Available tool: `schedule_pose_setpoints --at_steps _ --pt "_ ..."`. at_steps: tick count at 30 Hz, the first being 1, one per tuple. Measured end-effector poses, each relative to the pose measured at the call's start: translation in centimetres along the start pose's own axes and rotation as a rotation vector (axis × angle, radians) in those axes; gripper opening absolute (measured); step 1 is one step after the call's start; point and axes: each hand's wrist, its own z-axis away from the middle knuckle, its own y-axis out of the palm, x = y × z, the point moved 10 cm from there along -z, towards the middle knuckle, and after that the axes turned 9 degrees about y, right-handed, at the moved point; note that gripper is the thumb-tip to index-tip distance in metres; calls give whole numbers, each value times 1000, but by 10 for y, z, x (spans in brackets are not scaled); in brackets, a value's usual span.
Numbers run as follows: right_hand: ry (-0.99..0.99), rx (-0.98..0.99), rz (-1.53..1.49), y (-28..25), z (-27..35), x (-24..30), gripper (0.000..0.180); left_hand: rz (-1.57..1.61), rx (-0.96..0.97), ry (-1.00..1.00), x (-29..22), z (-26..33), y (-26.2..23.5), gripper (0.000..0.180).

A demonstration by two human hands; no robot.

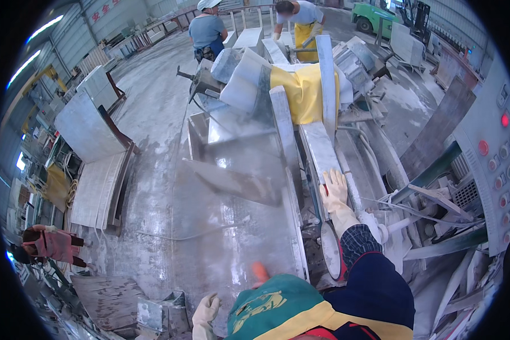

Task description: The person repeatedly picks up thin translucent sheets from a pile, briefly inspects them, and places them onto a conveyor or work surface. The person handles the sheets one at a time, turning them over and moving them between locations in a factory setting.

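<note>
My right hand [335, 194], in a pale work glove, lies flat with fingers spread on a long grey stone strip [318, 148] beside the saw table. It holds nothing. A large wet grey slab [232, 226] covers the table in front of me, with water mist over its far half. My left hand [205, 311], also gloved, hangs at the slab's near edge with loose fingers, gripping nothing. The saw housing [241, 79], partly draped with a yellow cloth [303, 90], sits at the far end of the slab.
A grey control panel [496, 147] with red buttons stands at the right. Stone offcuts and hoses [430, 215] pile up beside it. Slabs lean on a rack [88, 127] at the left. Two people [207, 31] work at the far end; another person [51, 245] is at the lower left.
</note>
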Motion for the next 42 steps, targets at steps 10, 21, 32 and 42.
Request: schedule_pose_setpoints --at_steps 10,21,32,42 --pt "136 417 198 -14 -40 10 84 -34 -42 127 -17 -51 -38 45" --pt "146 313 271 28 -22 -16 89 -7 -46 72 -8 -61 -43 51" --pt "163 201 297 28 -14 -26 80 9 -11 76 -25 -73 -20 49" --pt "122 161 68 0 -12 -26 66 -4 25 69 -30 -56 -11 49"
